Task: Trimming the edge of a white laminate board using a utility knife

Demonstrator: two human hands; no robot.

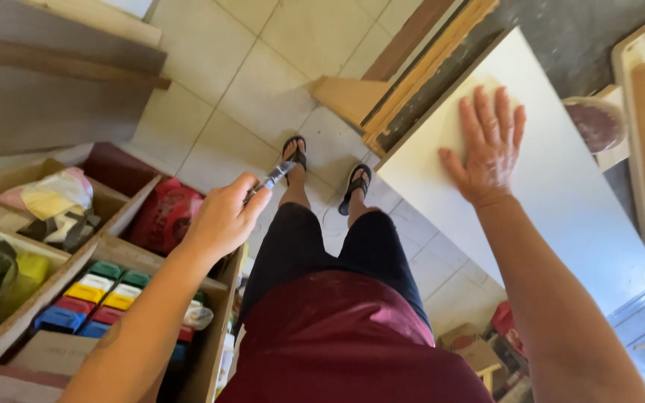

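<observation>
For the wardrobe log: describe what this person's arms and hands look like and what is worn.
Both arms are bare, with no sleeves, gloves, watch or rings visible. The left hand and right hand are uncovered. Below them show a dark red top, black shorts and black sandals.

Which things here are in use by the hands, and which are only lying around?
In use:
- left hand holding a small metal tool
- right hand flat on the white board

Lying about:
- coloured boxes in the wooden shelf
- red bag
- sanding disc
</observation>
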